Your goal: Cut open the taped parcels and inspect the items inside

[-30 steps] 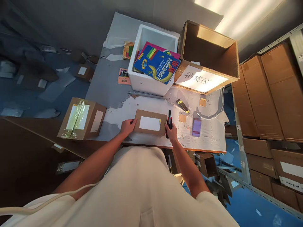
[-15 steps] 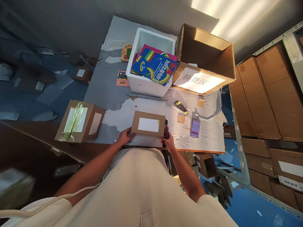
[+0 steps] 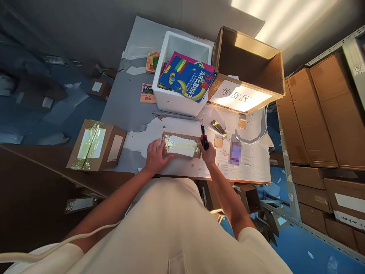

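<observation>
A small cardboard box (image 3: 182,149) lies on the table close to my body, its upper face carrying a white label under shiny clear tape. My left hand (image 3: 155,156) grips the box's left end, with the thumb along the near edge. In my right hand (image 3: 208,154) is a black and red utility knife (image 3: 204,137), its tip pointing away from me. That hand rests against the box's right end. A second utility knife (image 3: 218,128), black and yellow, lies loose beyond it.
At the back stand a white foam bin (image 3: 178,102) full of books (image 3: 186,80) and a large open carton (image 3: 248,53) with handwritten paper. A taped box (image 3: 95,146) sits at the left edge. A blurred purple item (image 3: 235,153) lies right; shelved cartons (image 3: 327,110) stand beyond.
The small box has turned over, so its taped label side now faces up. My left hand has shifted up its left end. The knife in my right hand has moved forward.
</observation>
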